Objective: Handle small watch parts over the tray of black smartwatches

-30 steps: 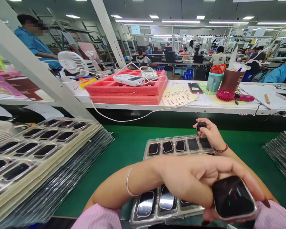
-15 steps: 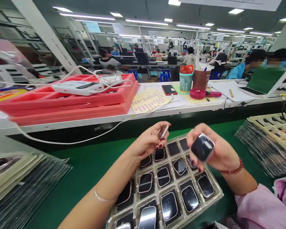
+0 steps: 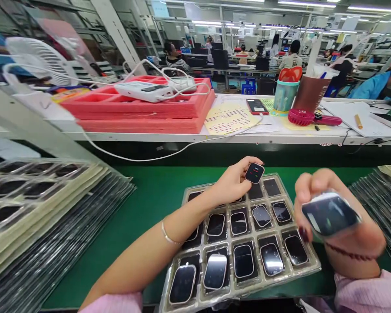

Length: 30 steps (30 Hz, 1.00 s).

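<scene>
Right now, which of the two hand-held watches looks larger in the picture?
The watch in the right hand, to the right of the tray. Blurred, it looks clearly larger than the sharper watch in the left hand.

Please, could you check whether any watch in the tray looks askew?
Yes, one watch looks askew: in the middle row of the tray, second from the right, it is turned noticeably more than the watches beside it. I see no obvious damage; fine scratches would not show.
</scene>
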Motion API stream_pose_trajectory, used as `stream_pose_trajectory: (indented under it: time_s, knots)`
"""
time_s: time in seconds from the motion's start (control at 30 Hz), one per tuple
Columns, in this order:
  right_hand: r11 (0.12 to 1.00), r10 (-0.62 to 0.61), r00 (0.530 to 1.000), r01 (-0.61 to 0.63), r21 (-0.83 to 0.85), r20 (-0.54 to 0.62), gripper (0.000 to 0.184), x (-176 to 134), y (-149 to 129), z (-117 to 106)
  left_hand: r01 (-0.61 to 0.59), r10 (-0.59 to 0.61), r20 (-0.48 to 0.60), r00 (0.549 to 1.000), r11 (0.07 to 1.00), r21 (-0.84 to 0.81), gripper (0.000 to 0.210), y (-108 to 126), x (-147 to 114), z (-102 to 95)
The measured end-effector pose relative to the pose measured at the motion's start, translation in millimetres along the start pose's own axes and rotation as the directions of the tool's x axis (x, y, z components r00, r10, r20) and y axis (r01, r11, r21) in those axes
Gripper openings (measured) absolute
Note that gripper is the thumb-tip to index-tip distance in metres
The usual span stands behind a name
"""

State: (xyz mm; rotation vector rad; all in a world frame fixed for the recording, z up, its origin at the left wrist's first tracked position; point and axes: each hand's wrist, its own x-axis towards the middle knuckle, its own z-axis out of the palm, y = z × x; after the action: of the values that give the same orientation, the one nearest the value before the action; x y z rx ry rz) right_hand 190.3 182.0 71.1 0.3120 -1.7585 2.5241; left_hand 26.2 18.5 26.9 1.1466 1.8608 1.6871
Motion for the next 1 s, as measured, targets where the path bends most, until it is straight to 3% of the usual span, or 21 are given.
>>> stream_pose_trajectory:
  time_s: [0.1, 0.2, 0.37, 0.5, 0.63, 1.0]
  knots:
    - [0.987, -0.158, 0.978, 0.152, -0.056, -0.138, 0.039, 37.9, 8.4, -24.7, -0.025, 0.025, -0.007, 1.000, 0.999, -0.020, 0.054, 1.1, -0.7, -0.5]
    - [0.994, -0.113, 0.978, 0.111, -0.025, -0.178, 0.035, 70.7, 28.6, -44.4, 0.004, -0.001, 0.020, 1.000, 0.992, -0.130, 0.055, 2.0, 0.9, -2.2]
    - [0.998, 0.006, 0.985, 0.005, 0.060, -0.172, 0.033, 100.9, 66.9, -63.6, 0.177, -0.179, 0.012, 0.984, 0.956, -0.235, 0.060, -0.4, 5.7, -7.4]
    - [0.999, 0.034, 0.981, -0.028, 0.034, -0.189, 0.032, 106.9, 80.4, -68.4, 0.287, -0.312, -0.093, 0.946, 0.934, -0.210, 0.051, -1.3, 8.0, -8.3]
    - [1.000, -0.005, 0.984, 0.004, -0.005, -0.178, 0.030, 105.9, 81.2, -67.4, 0.293, -0.315, -0.137, 0.939, 0.942, -0.161, 0.036, -1.5, 9.7, -7.4]
    - [1.000, 0.006, 0.981, -0.005, 0.006, -0.194, 0.032, 106.5, 81.9, -65.2, 0.218, -0.251, -0.138, 0.958, 0.951, -0.217, 0.056, -9.9, 11.3, -9.3]
